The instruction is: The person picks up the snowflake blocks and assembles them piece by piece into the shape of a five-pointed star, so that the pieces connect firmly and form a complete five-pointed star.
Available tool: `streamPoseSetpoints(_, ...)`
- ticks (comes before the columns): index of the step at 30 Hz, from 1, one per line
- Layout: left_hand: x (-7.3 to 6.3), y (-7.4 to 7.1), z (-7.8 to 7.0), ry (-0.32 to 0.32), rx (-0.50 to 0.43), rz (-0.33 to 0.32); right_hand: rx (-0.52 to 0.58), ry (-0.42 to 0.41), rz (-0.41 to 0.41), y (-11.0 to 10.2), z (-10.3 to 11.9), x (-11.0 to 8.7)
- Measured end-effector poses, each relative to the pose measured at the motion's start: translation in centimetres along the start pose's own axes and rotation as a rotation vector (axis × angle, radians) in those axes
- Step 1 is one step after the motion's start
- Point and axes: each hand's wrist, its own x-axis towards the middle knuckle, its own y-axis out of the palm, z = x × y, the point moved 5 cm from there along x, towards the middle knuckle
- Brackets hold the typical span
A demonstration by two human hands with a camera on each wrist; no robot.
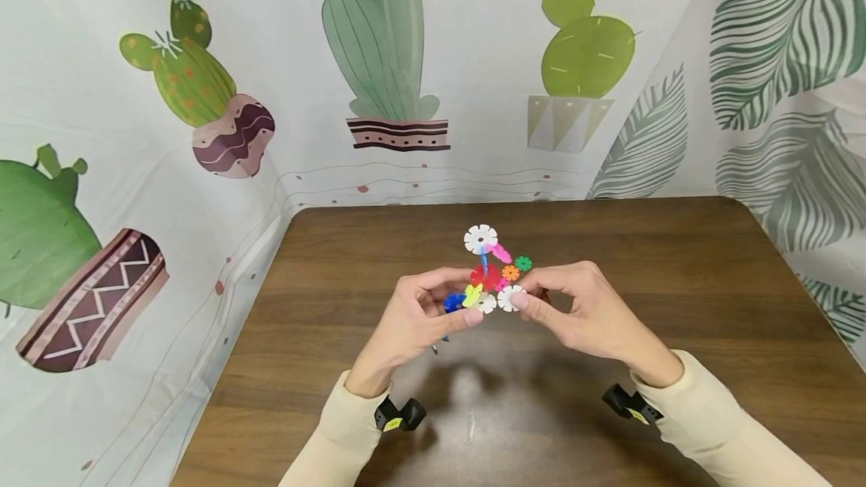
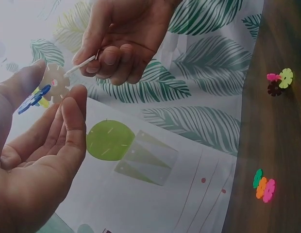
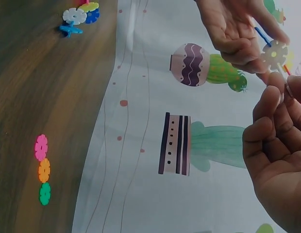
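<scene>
In the head view, my left hand [image 1: 413, 318] pinches a cream notched plastic disc [image 1: 485, 303] between thumb and fingers. Joined to it are a blue disc [image 1: 454, 302] and a yellow disc [image 1: 472, 294]. My right hand [image 1: 585, 310] pinches a white notched disc [image 1: 509, 299] by its edge. Both wrist views show this white disc [image 2: 81, 66] edge-on, its rim at or almost at the rim of the cream disc [image 3: 275, 55]. A red disc [image 1: 483, 276] shows just behind the cream one; whether it is joined cannot be told from the head view.
Beyond the hands, a green disc [image 1: 524, 264] and an orange disc [image 1: 510, 273] lie in a row with a pink disc [image 3: 41, 147] on the brown table [image 1: 338, 382]. A cluster with a white disc [image 3: 75, 16] lies farther off. A cactus-print cloth [image 1: 473, 58] hangs behind.
</scene>
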Motion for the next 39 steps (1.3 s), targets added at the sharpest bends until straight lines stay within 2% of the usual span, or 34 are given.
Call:
streamPoseSetpoints(8,0.18,0.55,0.25,-0.008,0.009,0.009,0.007,-0.006,0.0,0.24,0.23,-0.19)
streamPoseSetpoints(17,0.3,0.67,0.06,-0.001,0.144,-0.019,-0.001,-0.024,-0.005,0.05,0.44,-0.28)
streamPoseSetpoints(26,0.47,0.73,-0.32,-0.008,0.136,0.013,-0.022,-0.04,0.02,-0.1,0.66,-0.19)
streamPoseSetpoints(39,0.6,0.62,-0.36,-0.021,0.193,-0.01,-0.041,-0.053,0.019,-0.13,0.64,-0.35)
